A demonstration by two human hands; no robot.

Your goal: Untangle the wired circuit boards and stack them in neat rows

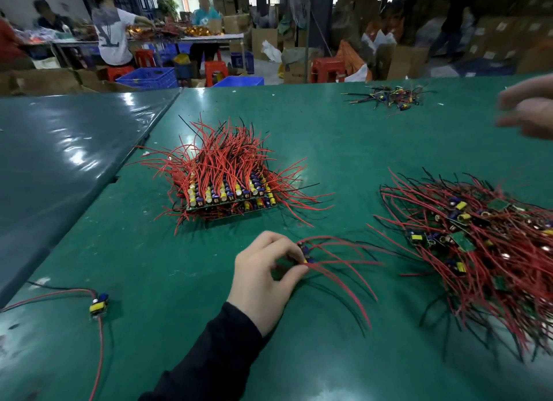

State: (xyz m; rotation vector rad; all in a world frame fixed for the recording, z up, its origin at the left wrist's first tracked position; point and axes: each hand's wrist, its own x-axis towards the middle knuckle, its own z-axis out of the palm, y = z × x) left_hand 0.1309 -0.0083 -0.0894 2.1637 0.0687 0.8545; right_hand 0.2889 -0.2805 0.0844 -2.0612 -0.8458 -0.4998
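Red and black leads fanned rightward and toward the lower right from a small bundle of circuit boards (306, 255), pinched between thumb and fingertips of the left hand (264, 281) at lower centre of the frame. Board end sat under the fingers; long axis of the wires ran away to the right. Stacked rows of boards (229, 195) lay up and slightly left of that hand, near, on the green table mat (329, 137). Tangled pile (478, 245) lay at right, closer to the right hand (529, 110), which hung blurred at the upper right edge; fingers looked loose, holding nothing. One stray board (98, 304) sat at lower left. Judged: left hand nearer the stack.
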